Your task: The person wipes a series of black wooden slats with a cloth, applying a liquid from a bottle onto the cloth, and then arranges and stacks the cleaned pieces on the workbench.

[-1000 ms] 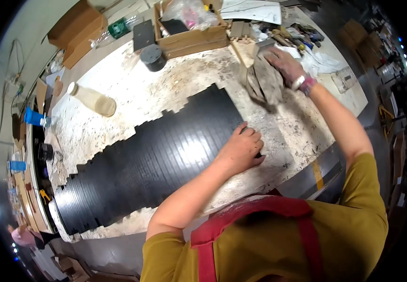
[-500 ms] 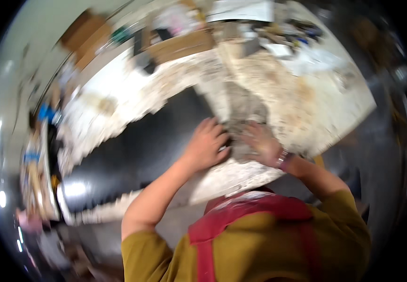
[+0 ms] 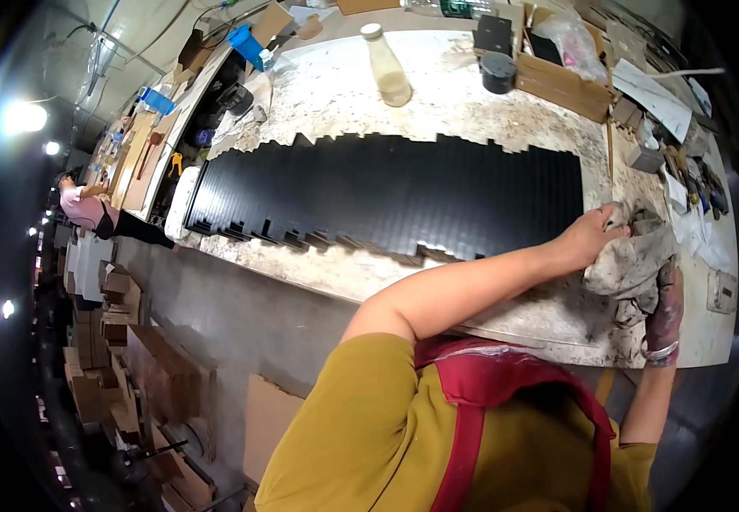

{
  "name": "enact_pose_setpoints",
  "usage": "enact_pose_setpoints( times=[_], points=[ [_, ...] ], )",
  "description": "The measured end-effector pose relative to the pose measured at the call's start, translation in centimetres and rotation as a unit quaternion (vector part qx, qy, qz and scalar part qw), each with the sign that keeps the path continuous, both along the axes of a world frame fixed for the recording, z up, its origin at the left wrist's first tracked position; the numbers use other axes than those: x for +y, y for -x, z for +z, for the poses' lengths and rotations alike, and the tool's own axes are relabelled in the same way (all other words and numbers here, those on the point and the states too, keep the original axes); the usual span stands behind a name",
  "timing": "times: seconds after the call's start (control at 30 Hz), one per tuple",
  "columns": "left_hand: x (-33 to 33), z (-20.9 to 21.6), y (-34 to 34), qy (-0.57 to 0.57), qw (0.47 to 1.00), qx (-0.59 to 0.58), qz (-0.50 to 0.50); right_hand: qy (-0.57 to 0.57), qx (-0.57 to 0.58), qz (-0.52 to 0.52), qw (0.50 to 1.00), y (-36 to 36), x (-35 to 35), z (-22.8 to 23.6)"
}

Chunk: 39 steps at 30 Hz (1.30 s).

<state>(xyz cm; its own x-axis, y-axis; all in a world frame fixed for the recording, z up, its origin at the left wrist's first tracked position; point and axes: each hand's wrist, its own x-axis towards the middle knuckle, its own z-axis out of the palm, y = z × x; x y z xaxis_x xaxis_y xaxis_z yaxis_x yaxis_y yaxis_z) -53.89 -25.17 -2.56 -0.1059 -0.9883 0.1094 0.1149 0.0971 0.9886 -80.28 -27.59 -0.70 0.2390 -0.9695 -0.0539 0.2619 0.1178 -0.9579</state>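
Observation:
A grey-white stained rag is bunched up on the right part of the worktable. My left hand grips its left side, with the fingers curled into the cloth. My right hand, darkly smeared and with a band at the wrist, holds the rag's right edge; its fingertips are partly hidden in the folds. Left of my hands lies a wide row of glossy black strips, side by side with uneven ends. My left forearm passes over the row's near right corner.
The worktable is pale and stained. A bottle with pale liquid, a black jar, a cardboard box and a blue cup stand toward the back. Tools lie far right. Another person stands far left.
The view has swung, so the black strips now show whole. The rag, earlier spread lower under my right hand, is now gathered up between both hands.

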Motion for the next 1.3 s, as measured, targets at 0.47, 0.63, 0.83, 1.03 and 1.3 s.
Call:
enact_pose_setpoints(
  times=[0.47,0.63,0.83,1.03,1.3],
  points=[
    [4.1,10.0,-26.0,0.206,0.958,-0.182,0.087,0.128,0.007,-0.042,0.991,-18.0,0.6,-5.7],
    [-0.8,2.2,-43.1,0.131,0.782,-0.276,0.543,0.079,-0.084,-0.018,0.993,-16.5,-1.6,-5.5],
    [-3.2,-2.4,-45.6,-0.045,0.904,-0.225,0.36,0.235,0.188,-0.043,0.953,-20.0,0.0,-6.1],
    [-8.7,-5.9,-45.3,-0.003,0.925,-0.199,0.323,0.233,0.242,0.019,0.942,-24.8,1.9,-3.2],
    [-10.8,-5.6,-45.8,0.057,0.888,-0.288,0.354,-0.282,-0.438,0.091,0.849,-31.0,1.5,0.5]
  ],
)
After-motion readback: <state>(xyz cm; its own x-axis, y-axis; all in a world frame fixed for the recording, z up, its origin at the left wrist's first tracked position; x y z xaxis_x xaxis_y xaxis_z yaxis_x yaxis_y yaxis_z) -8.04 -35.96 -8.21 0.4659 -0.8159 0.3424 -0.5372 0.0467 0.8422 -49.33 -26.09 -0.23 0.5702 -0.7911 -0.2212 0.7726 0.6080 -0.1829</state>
